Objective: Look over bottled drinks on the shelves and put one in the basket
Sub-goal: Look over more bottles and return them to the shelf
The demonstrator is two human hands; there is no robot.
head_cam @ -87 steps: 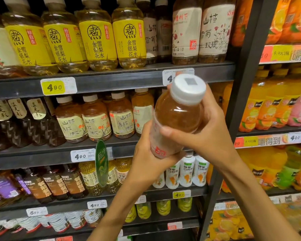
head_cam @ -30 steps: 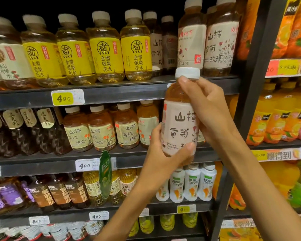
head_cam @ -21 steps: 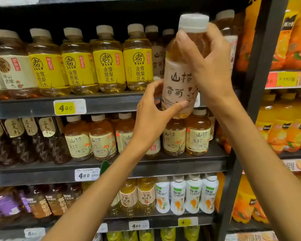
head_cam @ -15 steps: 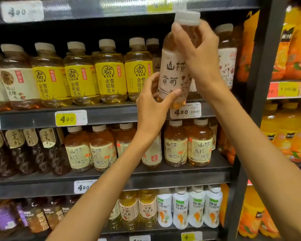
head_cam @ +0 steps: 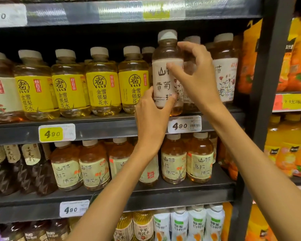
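Two hands hold one bottle (head_cam: 166,79) upright at the shelf (head_cam: 101,126) edge, right of the yellow-labelled bottles (head_cam: 102,87): my left hand (head_cam: 150,117) grips its base, my right hand (head_cam: 196,80) pinches its label. I should seat it squarely before letting go. No basket shows.
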